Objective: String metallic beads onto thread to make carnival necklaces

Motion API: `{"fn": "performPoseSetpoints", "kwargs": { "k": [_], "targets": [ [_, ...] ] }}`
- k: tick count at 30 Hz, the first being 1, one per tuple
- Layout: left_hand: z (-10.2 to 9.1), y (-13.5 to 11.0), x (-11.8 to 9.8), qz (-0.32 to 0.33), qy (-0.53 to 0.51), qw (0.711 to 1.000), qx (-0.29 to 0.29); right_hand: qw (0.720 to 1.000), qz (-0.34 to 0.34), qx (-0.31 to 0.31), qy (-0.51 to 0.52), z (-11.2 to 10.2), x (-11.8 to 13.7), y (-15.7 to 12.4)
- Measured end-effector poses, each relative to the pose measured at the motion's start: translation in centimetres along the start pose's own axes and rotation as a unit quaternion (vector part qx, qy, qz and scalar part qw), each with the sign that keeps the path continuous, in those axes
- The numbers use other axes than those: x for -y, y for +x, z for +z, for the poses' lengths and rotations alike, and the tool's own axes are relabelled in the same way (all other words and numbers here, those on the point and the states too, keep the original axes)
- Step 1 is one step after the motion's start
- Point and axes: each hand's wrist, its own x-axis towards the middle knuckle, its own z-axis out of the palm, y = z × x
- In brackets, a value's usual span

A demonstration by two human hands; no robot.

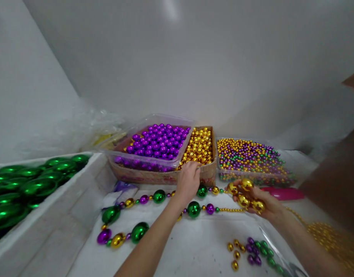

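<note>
The left hand (188, 179) reaches forward to the cardboard box (165, 177) and is seen from the back. Its fingertips (196, 166) bend over the rim into the gold beads (198, 146), so I cannot tell if they pinch a bead or are only touching. The right hand (259, 202) is cupped, palm up, and holds several gold balls (246, 192); its fingers are partly hidden under them.

Just left of the left hand's fingers, a clear tub (142, 156) of purple beads (158, 141) sits in the same box. Beyond the right hand is a tray of mixed small beads (246, 156). A pink object (283, 193) lies behind the right hand, half covered, and I cannot tell what it is.

A bead string (154, 197) passes under the left wrist. Loose beads (249, 250) lie between the forearms, close to the right one. Far left of the left arm, big green beads (27, 186) are cut by the frame edge. Gold strands (333, 238) beside the right forearm are blurred.
</note>
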Motion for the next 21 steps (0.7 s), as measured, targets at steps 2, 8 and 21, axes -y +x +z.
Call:
{"fn": "performPoseSetpoints", "kwargs": {
  "k": [2, 8, 21],
  "targets": [
    [1.2, 4.6, 0.5, -0.029, 0.085, 0.994, 0.065, 0.996, 0.04, -0.041, -0.071, -1.7, -0.7, -1.7],
    [4.5, 10.9, 3.7, -0.116, 0.134, 0.973, 0.149, 0.834, 0.073, -0.139, -0.529, -7.3, -3.4, -6.0],
    [5.3, 10.4, 4.3, -0.138, 0.071, 0.981, 0.114, 0.74, 0.071, -0.147, -0.653, -3.9, -6.9, -6.8]
  ]
}}
